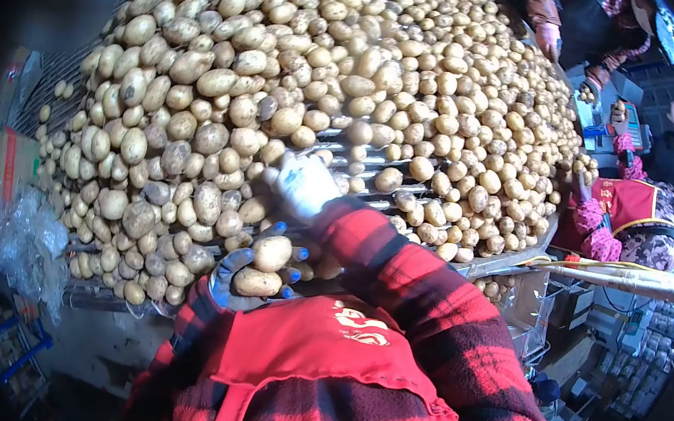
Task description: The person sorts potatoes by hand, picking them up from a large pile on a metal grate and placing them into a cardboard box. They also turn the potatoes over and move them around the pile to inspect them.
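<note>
My left hand (227, 273), in a glove with blue fingertips, is curled around two potatoes (272, 254) close to my red apron (316, 336). The fingertips wrap over their right side. Stretched out over the pile is my right hand (304, 185) in a white glove, its fingers smeared by motion at the edge of the heaped potatoes (211, 138). Metal bars of the slatted sorting table (374, 165) show between potatoes just to the right of that hand. Larger potatoes lie mostly on the left, smaller ones on the right.
Clear plastic wrap (25, 243) and a cardboard box (17, 165) are at the table's left side. At right, a person in a red apron (621, 203) stands by the table; another person's hand (548, 39) reaches in at top right. A pole (634, 279) juts out at right.
</note>
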The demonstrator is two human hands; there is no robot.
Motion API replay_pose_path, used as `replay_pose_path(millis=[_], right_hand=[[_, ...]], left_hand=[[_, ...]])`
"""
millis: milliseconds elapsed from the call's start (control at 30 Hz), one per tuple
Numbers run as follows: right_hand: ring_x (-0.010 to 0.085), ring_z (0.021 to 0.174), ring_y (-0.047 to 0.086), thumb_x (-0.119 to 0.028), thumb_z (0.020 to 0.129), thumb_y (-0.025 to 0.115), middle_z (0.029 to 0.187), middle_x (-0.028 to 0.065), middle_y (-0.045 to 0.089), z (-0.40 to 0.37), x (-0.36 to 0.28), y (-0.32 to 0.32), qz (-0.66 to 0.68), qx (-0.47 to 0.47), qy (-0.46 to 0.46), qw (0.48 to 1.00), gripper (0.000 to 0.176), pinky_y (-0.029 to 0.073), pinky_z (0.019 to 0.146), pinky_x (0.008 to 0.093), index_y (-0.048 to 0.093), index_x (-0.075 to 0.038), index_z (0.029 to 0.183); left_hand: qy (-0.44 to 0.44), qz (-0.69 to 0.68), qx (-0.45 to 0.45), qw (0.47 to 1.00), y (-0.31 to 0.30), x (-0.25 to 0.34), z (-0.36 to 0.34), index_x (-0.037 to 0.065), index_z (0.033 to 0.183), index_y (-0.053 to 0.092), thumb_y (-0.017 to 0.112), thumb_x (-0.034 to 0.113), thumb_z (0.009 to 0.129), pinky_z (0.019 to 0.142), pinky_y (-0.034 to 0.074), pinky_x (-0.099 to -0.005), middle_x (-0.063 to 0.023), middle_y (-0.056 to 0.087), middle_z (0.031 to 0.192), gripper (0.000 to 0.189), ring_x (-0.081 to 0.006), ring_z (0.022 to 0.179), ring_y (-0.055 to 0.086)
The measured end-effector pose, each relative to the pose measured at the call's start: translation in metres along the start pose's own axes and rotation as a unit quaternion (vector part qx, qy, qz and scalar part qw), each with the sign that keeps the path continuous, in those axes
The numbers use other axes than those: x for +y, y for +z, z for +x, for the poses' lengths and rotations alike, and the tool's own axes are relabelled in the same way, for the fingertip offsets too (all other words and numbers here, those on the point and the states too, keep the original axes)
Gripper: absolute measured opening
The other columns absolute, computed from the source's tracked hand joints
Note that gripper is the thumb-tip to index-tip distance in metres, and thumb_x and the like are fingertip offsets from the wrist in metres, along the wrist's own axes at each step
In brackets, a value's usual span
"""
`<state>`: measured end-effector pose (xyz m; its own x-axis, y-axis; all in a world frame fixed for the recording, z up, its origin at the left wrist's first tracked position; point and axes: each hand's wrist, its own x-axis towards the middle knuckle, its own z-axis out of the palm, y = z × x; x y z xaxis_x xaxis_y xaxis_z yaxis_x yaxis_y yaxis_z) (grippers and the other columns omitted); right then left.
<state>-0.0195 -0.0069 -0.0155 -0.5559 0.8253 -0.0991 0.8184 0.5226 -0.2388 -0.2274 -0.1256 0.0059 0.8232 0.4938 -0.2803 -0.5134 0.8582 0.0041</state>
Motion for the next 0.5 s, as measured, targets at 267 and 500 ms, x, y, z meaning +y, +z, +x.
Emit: replay_pose_path(millis=[267, 500], right_hand=[[0.0351, 0.126, 0.065, -0.031, 0.105, 0.065, 0.139, 0.0187, 0.064, -0.106, 0.079, -0.047, 0.940, 0.096, 0.128, 0.302, 0.045, 0.055, 0.104, 0.0559, 0.058, -0.006, 0.141], [0.0306, 0.119, 0.068, -0.034, 0.108, 0.061, 0.128, 0.0127, 0.068, -0.127, 0.066, -0.027, 0.951, 0.128, 0.156, 0.234, 0.038, 0.060, 0.095, 0.0497, 0.060, -0.007, 0.135]], left_hand=[[0.083, 0.041, 0.004, 0.996, 0.025, 0.002, 0.048, 0.009, 0.145, 0.055, 0.050, 0.056, 0.105, 0.085, 0.062, -0.0487, -0.0159, 0.065, 0.138, 0.062, -0.0334, 0.112, 0.070], [0.062, -0.095, 0.018, 0.993, 0.032, 0.018, 0.086, 0.018, 0.139, 0.064, 0.061, 0.052, 0.101, 0.098, 0.057, -0.0564, -0.0142, 0.063, 0.143, 0.052, -0.0335, 0.130, 0.062]])
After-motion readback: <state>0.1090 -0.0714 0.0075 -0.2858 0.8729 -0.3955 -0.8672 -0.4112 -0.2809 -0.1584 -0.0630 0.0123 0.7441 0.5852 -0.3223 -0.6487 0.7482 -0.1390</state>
